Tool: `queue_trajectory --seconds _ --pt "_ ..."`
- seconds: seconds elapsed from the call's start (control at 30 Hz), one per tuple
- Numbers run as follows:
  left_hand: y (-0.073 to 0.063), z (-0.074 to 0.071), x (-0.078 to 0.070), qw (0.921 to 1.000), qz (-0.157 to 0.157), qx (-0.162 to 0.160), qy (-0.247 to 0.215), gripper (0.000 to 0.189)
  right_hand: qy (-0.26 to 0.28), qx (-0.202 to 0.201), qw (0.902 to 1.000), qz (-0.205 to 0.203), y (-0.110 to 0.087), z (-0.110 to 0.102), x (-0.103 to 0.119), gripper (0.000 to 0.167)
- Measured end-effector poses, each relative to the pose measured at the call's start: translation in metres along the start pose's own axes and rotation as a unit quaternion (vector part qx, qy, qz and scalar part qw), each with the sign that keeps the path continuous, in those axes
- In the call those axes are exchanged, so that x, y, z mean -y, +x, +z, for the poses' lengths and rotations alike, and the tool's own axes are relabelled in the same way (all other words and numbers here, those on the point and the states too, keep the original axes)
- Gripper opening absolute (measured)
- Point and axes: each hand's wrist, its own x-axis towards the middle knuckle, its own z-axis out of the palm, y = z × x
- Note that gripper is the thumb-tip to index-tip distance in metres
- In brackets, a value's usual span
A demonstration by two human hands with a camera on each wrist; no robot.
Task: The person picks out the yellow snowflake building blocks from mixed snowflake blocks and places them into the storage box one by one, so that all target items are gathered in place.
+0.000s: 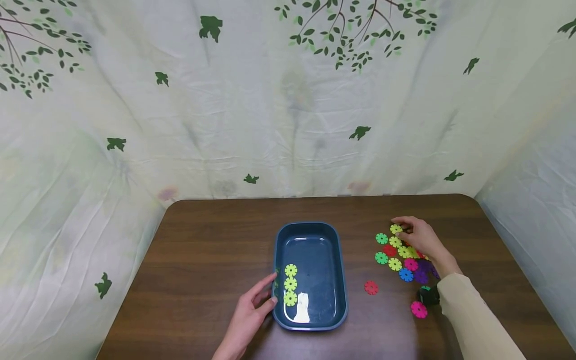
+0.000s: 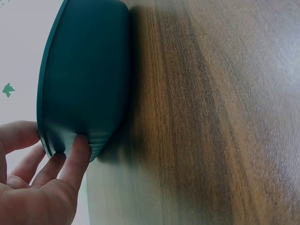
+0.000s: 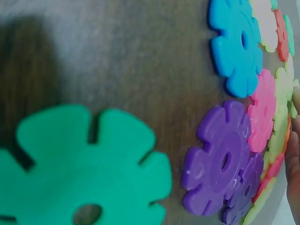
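My left hand (image 1: 252, 310) is at the left side of a blue rectangular tray (image 1: 330, 280), thumb and fingers bent against its rim and outer wall. Inside the tray, three yellow flower-shaped discs (image 1: 291, 284) lie in a column along the left. To the right, my right hand (image 1: 420, 237) is over the far end of a loose pile of flower discs, its thumb and index finger pinching a yellow flower disc (image 1: 396, 229). At the right edge of the right wrist view, only part of that hand (image 3: 294, 154) shows.
Around the right hand lie green (image 1: 381, 258), red, pink, blue (image 1: 406, 275) and purple discs (image 3: 218, 159), some overlapping. A red disc (image 1: 371, 287) and a pink disc (image 1: 419, 309) lie apart. A leaf-printed white cloth (image 1: 252, 115) hangs behind the brown table (image 1: 216, 240).
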Motion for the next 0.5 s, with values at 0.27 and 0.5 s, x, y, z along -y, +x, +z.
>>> queue_trajectory --seconds 0.27,0.5 --pt "-0.0015 0.0002 -0.0011 1.0 -0.004 -0.003 -0.001 0.05 -0.022 0.0 0.9997 0.005 0.0041 0.0026 -0.0003 0.036" --pt "-0.0014 0.0001 -0.0001 1.0 -0.003 -0.001 -0.001 0.05 -0.03 -0.007 0.9993 0.023 0.0015 0.0004 0.005 0.03"
